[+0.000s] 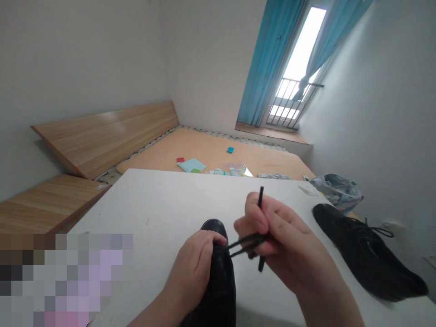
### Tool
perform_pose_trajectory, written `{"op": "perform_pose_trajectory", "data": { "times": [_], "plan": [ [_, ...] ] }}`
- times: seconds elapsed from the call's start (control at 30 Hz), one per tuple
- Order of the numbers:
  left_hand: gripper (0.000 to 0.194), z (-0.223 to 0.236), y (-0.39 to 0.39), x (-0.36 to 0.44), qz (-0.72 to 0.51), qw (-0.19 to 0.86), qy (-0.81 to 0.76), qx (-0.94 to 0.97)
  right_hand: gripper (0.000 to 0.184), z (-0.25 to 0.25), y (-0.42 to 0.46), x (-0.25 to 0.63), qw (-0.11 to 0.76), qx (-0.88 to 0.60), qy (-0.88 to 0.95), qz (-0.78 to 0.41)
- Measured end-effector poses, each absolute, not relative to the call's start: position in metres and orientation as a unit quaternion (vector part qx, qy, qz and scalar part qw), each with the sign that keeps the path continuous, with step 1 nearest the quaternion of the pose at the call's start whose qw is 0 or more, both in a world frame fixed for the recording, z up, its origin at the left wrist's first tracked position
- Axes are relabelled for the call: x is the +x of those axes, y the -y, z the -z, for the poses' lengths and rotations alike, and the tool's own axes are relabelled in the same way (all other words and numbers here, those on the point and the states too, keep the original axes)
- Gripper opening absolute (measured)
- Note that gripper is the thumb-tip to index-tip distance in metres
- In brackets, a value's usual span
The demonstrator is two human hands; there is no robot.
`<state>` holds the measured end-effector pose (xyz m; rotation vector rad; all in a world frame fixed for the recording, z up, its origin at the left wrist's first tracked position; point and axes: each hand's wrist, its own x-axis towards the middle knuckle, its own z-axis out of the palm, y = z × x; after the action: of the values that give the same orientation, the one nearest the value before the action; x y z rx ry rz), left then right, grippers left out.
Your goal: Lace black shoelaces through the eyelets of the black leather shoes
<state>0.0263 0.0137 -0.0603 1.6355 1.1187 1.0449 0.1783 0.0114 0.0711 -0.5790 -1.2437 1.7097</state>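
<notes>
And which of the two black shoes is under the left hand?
The middle shoe: the left hand is on it, and the right hand holds a black lace running to it. The other shoe, far right, is untouched.

Two bare hands are visible above the near part of the tabletop (112,218). Left hand (195,260): smooth back, slim fingers partly hidden from view, rounded thumb. Left forearm (155,309): bare from the narrow wrist to the lower limit of the view. Right hand (288,236): slim, jointed fingers with rounded tips; nail detail too small to determine. Right forearm (330,302), above the tabletop's near right part: bare, smooth, appearing broader than the left.
</notes>
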Motion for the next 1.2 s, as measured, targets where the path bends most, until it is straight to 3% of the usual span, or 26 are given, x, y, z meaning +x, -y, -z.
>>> {"op": "perform_pose_trajectory", "data": {
  "times": [0.17,0.3,0.4,0.47,0.53,0.63,0.73,0.87,0.97,1.03,1.13,1.2],
  "plan": [
    [0.022,0.046,-0.008,0.020,-0.499,0.318,-0.459,0.663,0.027,-0.068,-0.029,0.178,0.548,-0.293,0.440,-0.648],
    [0.014,0.035,-0.005,0.019,-0.475,0.256,-0.409,0.736,0.028,-0.066,-0.028,0.174,0.544,-0.307,0.424,-0.656],
    [0.030,0.030,-0.003,0.021,-0.423,0.329,-0.385,0.751,0.029,-0.063,-0.027,0.172,0.518,-0.303,0.446,-0.664],
    [0.016,0.028,-0.002,0.019,-0.422,0.423,-0.361,0.716,0.030,-0.059,-0.031,0.174,0.519,-0.326,0.496,-0.615],
    [0.002,0.026,-0.004,0.015,-0.461,0.507,-0.348,0.639,0.031,-0.054,-0.042,0.183,0.561,-0.378,0.560,-0.477],
    [0.002,0.020,-0.016,0.004,-0.587,0.545,-0.349,0.485,0.027,-0.050,-0.062,0.205,0.631,-0.439,0.595,-0.236],
    [0.016,0.010,-0.033,-0.009,-0.677,0.582,-0.335,0.300,0.020,-0.051,-0.079,0.230,0.638,-0.462,0.592,-0.172],
    [0.036,-0.007,-0.046,-0.032,-0.641,0.701,-0.262,0.170,0.026,-0.044,-0.083,0.255,0.548,-0.516,0.618,-0.226],
    [0.039,-0.015,-0.048,-0.048,-0.676,0.659,-0.275,0.185,0.021,-0.025,-0.068,0.258,0.443,-0.551,0.653,-0.272],
    [0.035,-0.014,-0.048,-0.054,-0.680,0.620,-0.316,0.232,0.018,-0.008,-0.051,0.252,0.328,-0.562,0.690,-0.317],
    [0.025,-0.005,-0.045,-0.047,-0.568,0.593,-0.417,0.389,0.014,0.016,-0.024,0.239,0.173,-0.548,0.729,-0.372],
    [0.028,0.002,-0.040,-0.032,-0.423,0.559,-0.461,0.545,0.014,0.026,-0.010,0.230,0.155,-0.546,0.730,-0.381]
  ]
}}
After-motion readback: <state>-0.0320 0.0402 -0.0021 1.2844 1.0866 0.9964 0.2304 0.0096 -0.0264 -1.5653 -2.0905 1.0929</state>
